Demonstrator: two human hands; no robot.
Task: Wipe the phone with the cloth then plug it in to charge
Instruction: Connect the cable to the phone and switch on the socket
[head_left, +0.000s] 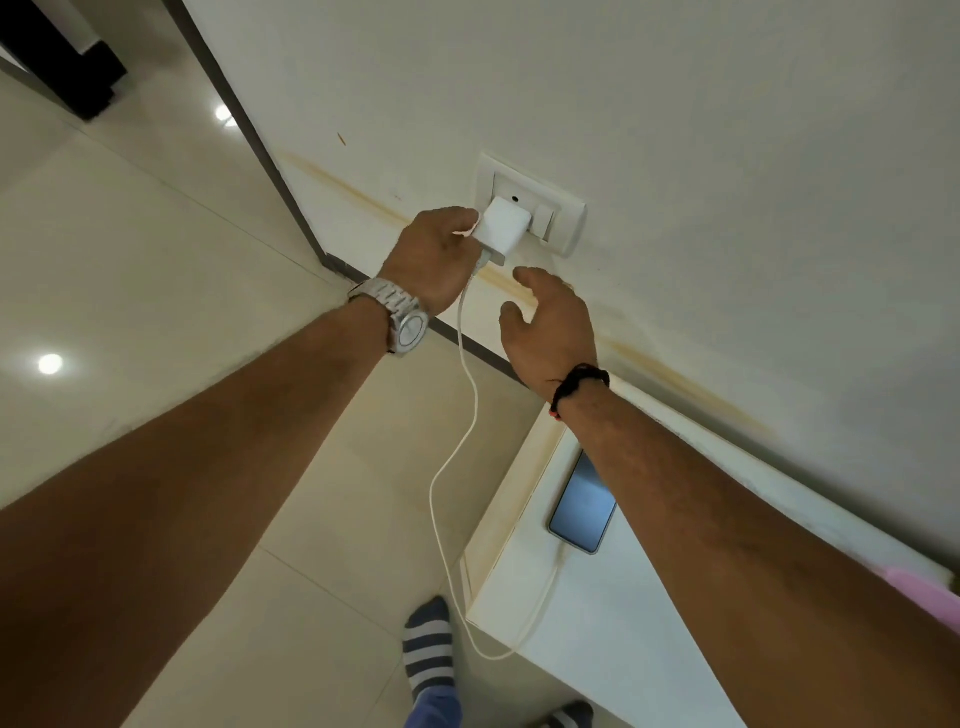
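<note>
The left hand (439, 249) has its grip pinching the white charger (503, 228) seated in the wall socket (563, 221). The right hand (550, 319) hovers just below, fingers spread. The cable (470, 395) droops to the phone (584, 506), lying screen-up near the bench's (613, 649) wall-side edge.

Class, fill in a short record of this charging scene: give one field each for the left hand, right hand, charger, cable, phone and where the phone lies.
left hand: left hand grips the white charger at the wall socket
right hand: right hand open, holds nothing, hovers just below the socket
charger: against the socket plate; how far it is pushed in cannot be told
cable: white cable hangs from the charger, loops down, then runs up to the phone
phone: phone screen dark, partly hidden by the right forearm
phone location: flat on the white tabletop beside the wall
</note>
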